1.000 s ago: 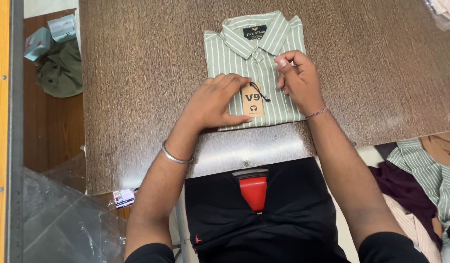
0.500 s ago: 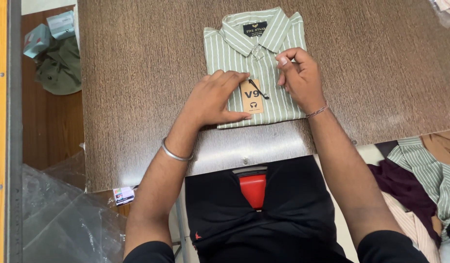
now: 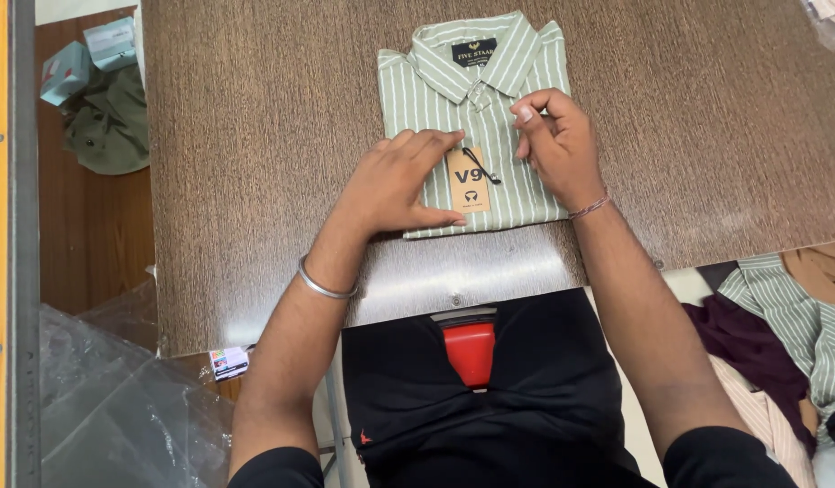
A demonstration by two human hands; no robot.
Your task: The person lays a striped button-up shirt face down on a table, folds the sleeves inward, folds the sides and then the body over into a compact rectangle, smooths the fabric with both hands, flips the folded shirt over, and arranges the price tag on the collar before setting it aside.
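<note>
Far left, off the worktop (image 3: 255,136), an olive garment (image 3: 106,131) and two small pale blue boxes (image 3: 79,59) lie on a lower wooden surface; clear plastic sheeting (image 3: 101,407) sits near left. The brown wood-grain worktop carries a folded green striped shirt (image 3: 413,95), collar at the far side, centred toward the far edge. Left hand (image 3: 395,185), steel bangle (image 3: 322,285) on the wrist, lies flat on the shirt's near-left part, fingers (image 3: 426,145) held together and stretched out, thumb along the shirt's near hem, fingertips touching a tan cardboard hang tag (image 3: 469,185) that rests on the shirt front. A black string runs from the tag toward the placket. Right hand (image 3: 562,145), thin bracelet (image 3: 589,208) on the wrist, rests on the shirt's right half, fingers curled, thumb and forefinger pressed together at the placket just below the collar; cannot tell if they pinch anything. Near right, below the worktop edge, a heap of clothes (image 3: 779,334): maroon, striped green, tan. Near centre, a red object (image 3: 470,352) against the person's black clothing.
</note>
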